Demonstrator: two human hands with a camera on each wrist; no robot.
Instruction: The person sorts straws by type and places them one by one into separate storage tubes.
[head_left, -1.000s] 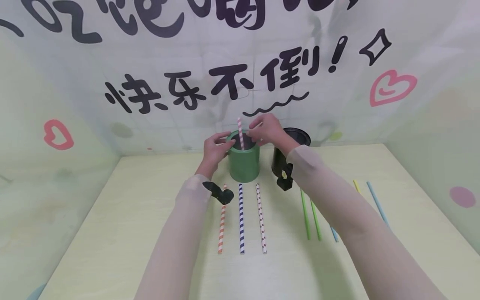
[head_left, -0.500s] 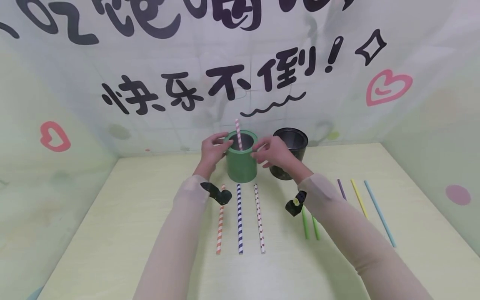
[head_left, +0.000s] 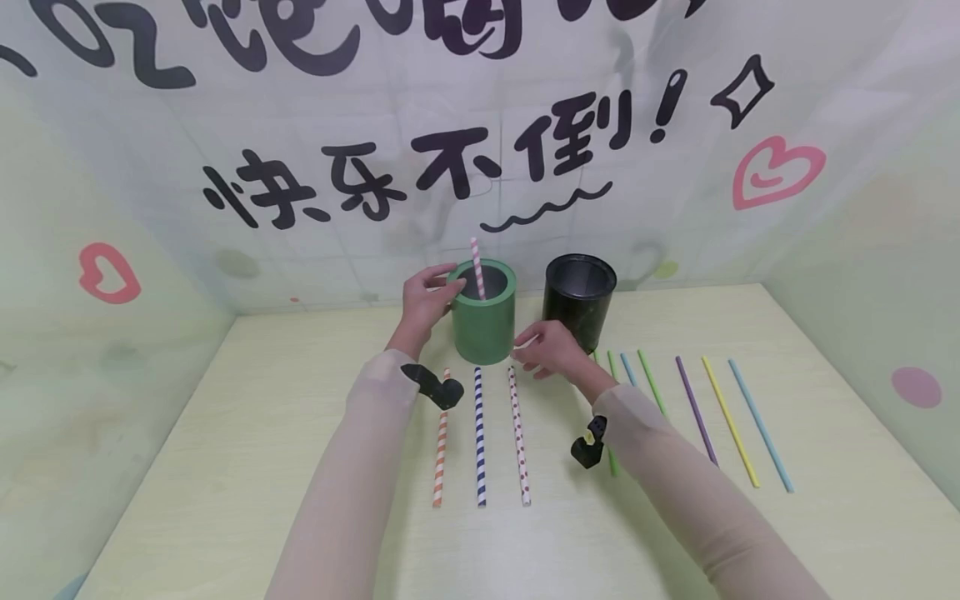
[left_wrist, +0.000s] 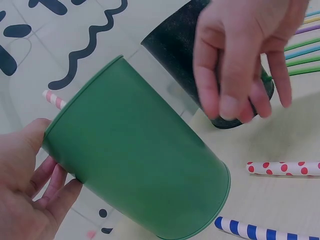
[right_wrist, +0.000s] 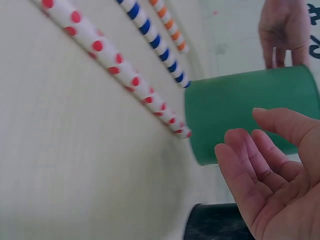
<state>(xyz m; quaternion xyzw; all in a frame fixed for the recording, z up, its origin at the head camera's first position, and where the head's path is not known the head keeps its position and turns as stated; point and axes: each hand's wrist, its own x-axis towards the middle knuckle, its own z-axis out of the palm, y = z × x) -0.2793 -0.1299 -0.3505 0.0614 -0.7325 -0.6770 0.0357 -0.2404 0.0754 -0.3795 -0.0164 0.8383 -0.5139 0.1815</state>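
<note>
A green cup (head_left: 483, 321) stands at the back middle of the table with a pink striped straw (head_left: 476, 267) leaning inside it. My left hand (head_left: 427, 296) grips the cup's left rim, thumb on top. My right hand (head_left: 540, 348) hovers low just right of the cup's base, fingers relaxed and empty, close to the far end of a red-dotted straw (head_left: 517, 437). The right wrist view shows the bare palm (right_wrist: 270, 175) beside the green cup (right_wrist: 240, 110) and the dotted straw (right_wrist: 115, 65). The left wrist view shows my left hand (left_wrist: 25, 190) on the cup (left_wrist: 140, 160).
A black cup (head_left: 579, 300) stands right of the green one. An orange striped straw (head_left: 442, 442) and a blue striped straw (head_left: 480, 437) lie left of the dotted one. Several plain straws, among them purple (head_left: 696, 412) and yellow (head_left: 731, 425), lie at the right. Walls enclose three sides.
My right hand let go of the pink striped straw in the green cup, then dropped down and toward me to the table by the dotted straw. The left hand stayed on the cup.
</note>
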